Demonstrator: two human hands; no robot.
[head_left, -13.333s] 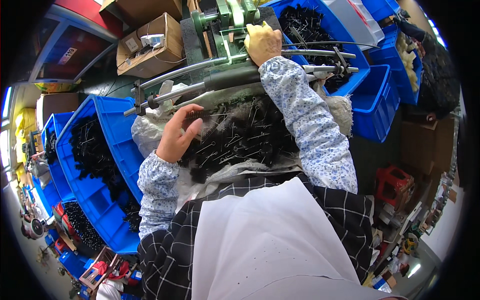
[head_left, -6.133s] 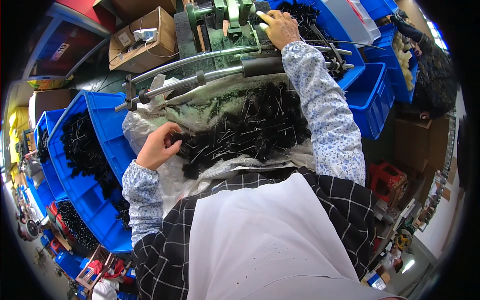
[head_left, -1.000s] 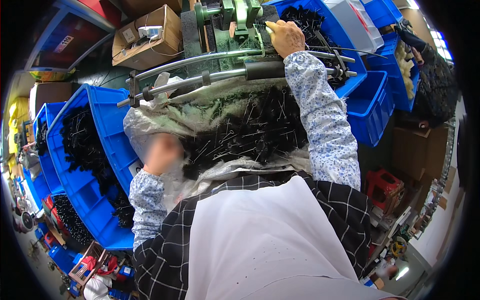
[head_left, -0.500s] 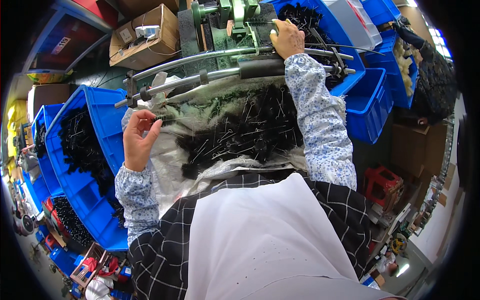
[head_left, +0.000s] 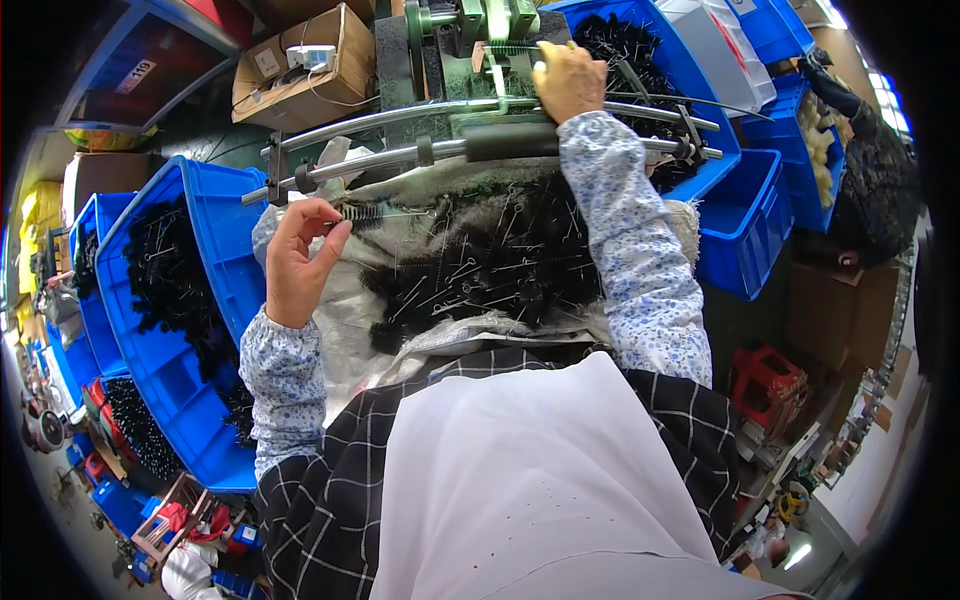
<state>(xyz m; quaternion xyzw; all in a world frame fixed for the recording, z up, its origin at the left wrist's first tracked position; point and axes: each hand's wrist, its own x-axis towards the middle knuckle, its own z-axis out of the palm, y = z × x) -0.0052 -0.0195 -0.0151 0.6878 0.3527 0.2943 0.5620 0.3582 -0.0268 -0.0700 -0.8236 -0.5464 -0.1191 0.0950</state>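
Note:
Thumb and fingers pinched, my left hand (head_left: 303, 258) holds a small black wire brush (head_left: 375, 213) by its bristled end; its thin wire stem points right. At the machine (head_left: 492, 40), my right hand (head_left: 572, 82) has its fingers closed at the end of another wire brush (head_left: 515, 47), which lies across the machine's middle. Below both hands, a pile of black wire brushes (head_left: 480, 270) with looped ends lies on a pale plastic sheet (head_left: 345, 335). Two metal rails (head_left: 385, 158) with a dark roller (head_left: 512, 141) run between the machine and the pile.
To the left stands a blue bin (head_left: 215, 260) with black brushes. Another blue bin (head_left: 690, 60) of brushes is behind my right hand, with a smaller blue bin (head_left: 745, 230) beside it. A cardboard box (head_left: 300, 75) stands at the back left; a person's dark sleeve (head_left: 880, 170) shows far right.
The left hand has risen slightly and turned, so more of its brush shows. My right hand stays at the machine with its brush; the whole view has shifted a little.

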